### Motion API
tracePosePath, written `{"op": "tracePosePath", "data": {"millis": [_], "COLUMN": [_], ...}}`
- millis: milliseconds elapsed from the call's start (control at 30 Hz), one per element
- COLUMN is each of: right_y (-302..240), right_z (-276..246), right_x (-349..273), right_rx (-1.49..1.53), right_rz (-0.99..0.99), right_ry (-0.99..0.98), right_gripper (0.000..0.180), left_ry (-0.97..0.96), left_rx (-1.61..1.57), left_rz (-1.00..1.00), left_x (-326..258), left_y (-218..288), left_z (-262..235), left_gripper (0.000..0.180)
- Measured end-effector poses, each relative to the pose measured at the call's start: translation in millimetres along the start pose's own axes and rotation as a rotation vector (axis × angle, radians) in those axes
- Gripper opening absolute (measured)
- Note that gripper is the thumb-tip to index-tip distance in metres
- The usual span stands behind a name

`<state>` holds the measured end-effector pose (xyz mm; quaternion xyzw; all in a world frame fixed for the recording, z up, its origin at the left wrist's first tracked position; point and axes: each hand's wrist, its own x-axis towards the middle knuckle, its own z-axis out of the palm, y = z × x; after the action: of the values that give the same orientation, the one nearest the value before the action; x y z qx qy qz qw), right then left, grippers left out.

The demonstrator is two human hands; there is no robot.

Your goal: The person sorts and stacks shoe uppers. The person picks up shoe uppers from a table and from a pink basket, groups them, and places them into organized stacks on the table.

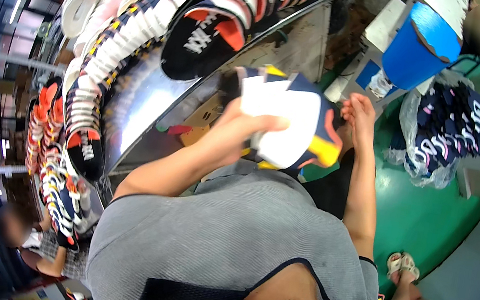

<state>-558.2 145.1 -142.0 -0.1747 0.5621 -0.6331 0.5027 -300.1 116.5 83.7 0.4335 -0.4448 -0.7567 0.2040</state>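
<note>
My left hand (247, 123) is closed round a stack of slipper straps (295, 121). Their white inner faces show, along with navy, yellow and coral parts, and my thumb lies across the white. The stack is held in front of my chest and is slightly blurred. To the right of it, my right hand (360, 114) is raised with its fingers curled in. Whether anything is between those fingers is too small to make out. Beyond my left arm, finished-looking slippers (204, 37) with black footbeds and coral-lined straps stand in long rows.
The slippers rest on a shiny metal table (148, 98) at left. A blue bucket (419, 46) stands at the upper right, by a clear plastic bag (407, 123) of navy straps. Another person sits at the lower left; someone's sandalled feet (403, 264) are on the green floor (417, 222).
</note>
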Motion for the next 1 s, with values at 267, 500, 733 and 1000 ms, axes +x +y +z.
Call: {"op": "tracePosePath", "data": {"millis": [267, 500, 733, 1000], "right_y": [-95, -165, -162, -188], "right_z": [92, 192, 184, 183], "right_x": [72, 184, 206, 75], "right_rx": [-0.373, -0.981, -1.117, -0.754], "right_rz": [-0.381, -0.729, -0.834, -0.935], "right_ry": [-0.029, 0.160, 0.053, -0.023], "right_gripper": [0.050, 0.090, 0.039, 0.035], "left_ry": [0.750, 1.307, 1.233, 0.811], "left_rx": [0.053, 0.809, 0.654, 0.115], "left_rz": [0.738, 0.920, 1.052, 1.143], "left_x": [-16, 159, 158, 63], "left_y": [-12, 10, 12, 27], "left_z": [-88, -121, -118, -99], "left_gripper": [0.050, 0.050, 0.051, 0.049]}}
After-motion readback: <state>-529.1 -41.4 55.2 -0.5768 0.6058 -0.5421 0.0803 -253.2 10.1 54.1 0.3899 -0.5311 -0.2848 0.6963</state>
